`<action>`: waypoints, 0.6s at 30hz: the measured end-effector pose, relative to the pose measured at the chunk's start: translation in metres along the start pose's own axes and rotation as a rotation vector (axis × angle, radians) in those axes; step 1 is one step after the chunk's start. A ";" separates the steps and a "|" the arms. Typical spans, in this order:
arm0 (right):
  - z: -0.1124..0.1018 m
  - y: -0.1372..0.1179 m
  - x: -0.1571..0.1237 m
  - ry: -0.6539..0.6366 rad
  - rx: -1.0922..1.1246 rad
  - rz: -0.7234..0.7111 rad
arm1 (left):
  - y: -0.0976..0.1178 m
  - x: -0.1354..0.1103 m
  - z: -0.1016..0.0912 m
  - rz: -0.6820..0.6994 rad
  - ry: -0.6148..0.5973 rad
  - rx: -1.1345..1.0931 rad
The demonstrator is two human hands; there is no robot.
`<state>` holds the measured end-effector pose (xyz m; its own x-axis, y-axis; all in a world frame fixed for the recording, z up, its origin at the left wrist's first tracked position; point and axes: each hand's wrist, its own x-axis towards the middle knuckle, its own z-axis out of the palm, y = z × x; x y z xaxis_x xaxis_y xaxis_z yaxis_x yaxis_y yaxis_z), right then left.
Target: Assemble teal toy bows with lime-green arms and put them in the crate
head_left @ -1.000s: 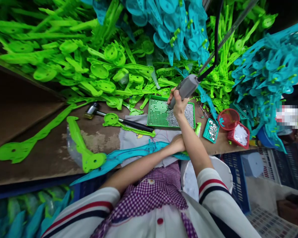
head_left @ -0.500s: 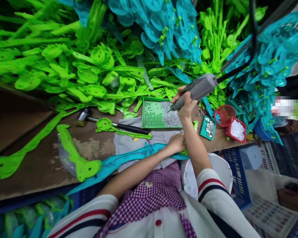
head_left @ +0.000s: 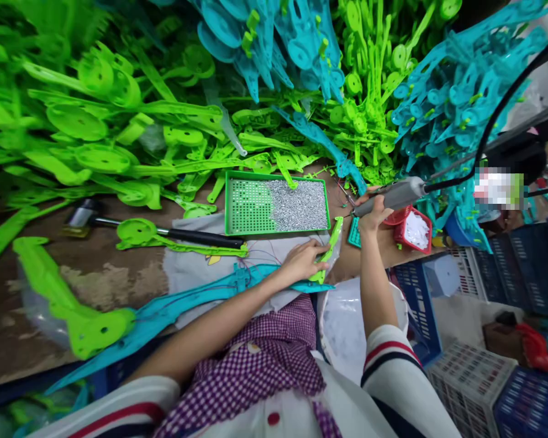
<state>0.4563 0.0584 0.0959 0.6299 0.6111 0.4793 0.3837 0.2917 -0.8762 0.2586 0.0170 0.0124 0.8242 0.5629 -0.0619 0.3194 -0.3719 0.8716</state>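
My right hand [head_left: 373,214] is closed around a grey powered driver [head_left: 395,194] with a black cable, its tip pointing left over the small teal tray [head_left: 353,233]. My left hand [head_left: 301,260] rests with fingers stretched on a green plastic piece [head_left: 329,250] laid over the end of a long teal plastic part [head_left: 196,299] on a grey cloth [head_left: 196,267]. Just beyond lies a green tray [head_left: 246,207], half covered with small silver screws [head_left: 298,204].
A black-handled hammer [head_left: 119,226] lies left on the brown table [head_left: 50,286]. Heaps of green parts [head_left: 109,121] and teal parts [head_left: 442,103] crowd the back. A red basket [head_left: 413,230] holds white bits. Blue crates [head_left: 497,274] stand at right.
My right hand has carried the driver from over the screw tray to the right, beside the red basket. The view has shifted, and my left hand now lies flatter on the green piece.
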 end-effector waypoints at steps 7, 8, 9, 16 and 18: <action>0.002 0.007 0.003 0.017 0.011 0.047 | -0.003 0.002 0.003 -0.007 -0.003 -0.006; 0.003 0.007 0.003 0.013 0.015 0.044 | -0.003 0.002 0.003 -0.009 -0.003 -0.007; 0.003 0.007 0.004 0.005 0.026 0.040 | -0.003 0.002 0.003 -0.008 -0.001 -0.007; 0.004 0.006 0.009 -0.027 0.078 0.093 | -0.003 0.002 0.003 -0.007 0.005 -0.028; 0.004 0.008 0.011 -0.031 0.072 0.087 | -0.001 0.002 0.001 -0.021 -0.003 -0.031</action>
<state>0.4633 0.0701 0.0936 0.6368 0.6589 0.4005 0.2781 0.2881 -0.9163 0.2600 0.0175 0.0108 0.8186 0.5685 -0.0819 0.3222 -0.3365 0.8849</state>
